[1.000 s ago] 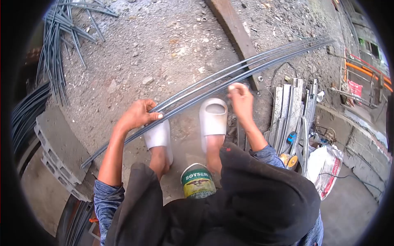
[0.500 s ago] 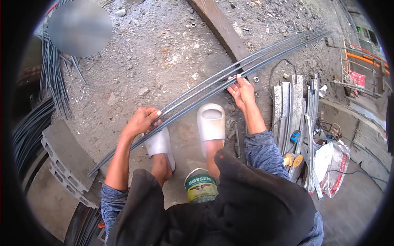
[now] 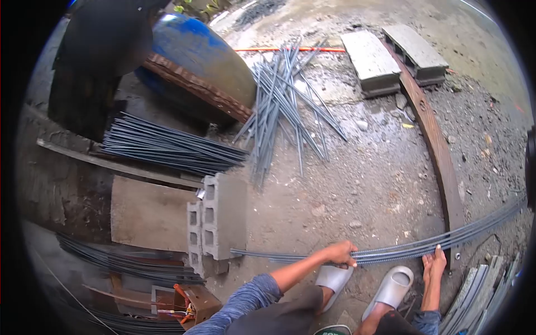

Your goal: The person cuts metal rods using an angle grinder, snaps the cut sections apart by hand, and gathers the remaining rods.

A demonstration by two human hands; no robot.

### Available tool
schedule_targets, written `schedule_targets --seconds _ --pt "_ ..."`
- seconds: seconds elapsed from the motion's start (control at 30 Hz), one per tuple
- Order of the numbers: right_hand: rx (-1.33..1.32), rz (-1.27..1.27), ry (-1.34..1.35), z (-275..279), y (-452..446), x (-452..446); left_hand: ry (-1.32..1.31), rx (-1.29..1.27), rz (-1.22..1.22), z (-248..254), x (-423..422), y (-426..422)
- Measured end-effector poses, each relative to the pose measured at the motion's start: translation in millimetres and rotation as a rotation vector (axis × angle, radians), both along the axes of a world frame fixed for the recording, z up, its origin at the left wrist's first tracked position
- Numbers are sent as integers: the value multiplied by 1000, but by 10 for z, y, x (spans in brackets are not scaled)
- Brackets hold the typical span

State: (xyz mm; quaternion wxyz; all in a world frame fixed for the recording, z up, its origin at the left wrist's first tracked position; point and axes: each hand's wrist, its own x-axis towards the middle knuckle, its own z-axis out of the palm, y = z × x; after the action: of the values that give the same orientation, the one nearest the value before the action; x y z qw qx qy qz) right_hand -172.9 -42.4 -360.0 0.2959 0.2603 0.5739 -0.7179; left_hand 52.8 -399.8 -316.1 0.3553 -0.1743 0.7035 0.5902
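Observation:
Several long grey ribbed steel rods (image 3: 391, 254) lie across the space in front of my feet, from beside the hollow blocks to the right edge of view. My left hand (image 3: 340, 253) is closed round the rods above the left grey slipper (image 3: 335, 277). Farther right, my right hand (image 3: 435, 262) grips the same rods, its fingers bent up under them near the wooden beam (image 3: 432, 139). The rods fan slightly apart between and beyond the hands.
Loose rods (image 3: 279, 106) lie crossed on the ground ahead. A rod bundle (image 3: 167, 143), a blue drum (image 3: 206, 56) and hollow blocks (image 3: 223, 218) stand left. Two blocks (image 3: 371, 61) rest near the beam's far end. Metal strips (image 3: 474, 296) lie right. A dark-clothed person (image 3: 89, 72) is upper left.
The view has swung left, bringing the drum, rod bundle and person into sight. My right hand, first off the rods, has come onto them; my left hand keeps its hold.

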Motion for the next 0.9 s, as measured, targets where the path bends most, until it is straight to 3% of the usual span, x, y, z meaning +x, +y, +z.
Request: schedule_targets --seconds 0.1,0.3,0.4,0.5,0.67,0.9 --pt "-20 -6 -3 -51 17 27 130 -63 -12 6 -4 -5" --pt "-168 -49 4 41 99 -97 12 -41 -10 11 -17 2" --pt "-257 -5 35 -19 235 -222 95 -45 -28 -15 0 -17" --pt "-184 21 2 -115 342 -376 9 11 18 -100 -19 -24" --pt "-165 131 -33 -205 543 -598 -9 -125 32 317 -68 -63" --pt "-152 143 -41 -99 344 -395 -32 -79 3 177 58 -172"
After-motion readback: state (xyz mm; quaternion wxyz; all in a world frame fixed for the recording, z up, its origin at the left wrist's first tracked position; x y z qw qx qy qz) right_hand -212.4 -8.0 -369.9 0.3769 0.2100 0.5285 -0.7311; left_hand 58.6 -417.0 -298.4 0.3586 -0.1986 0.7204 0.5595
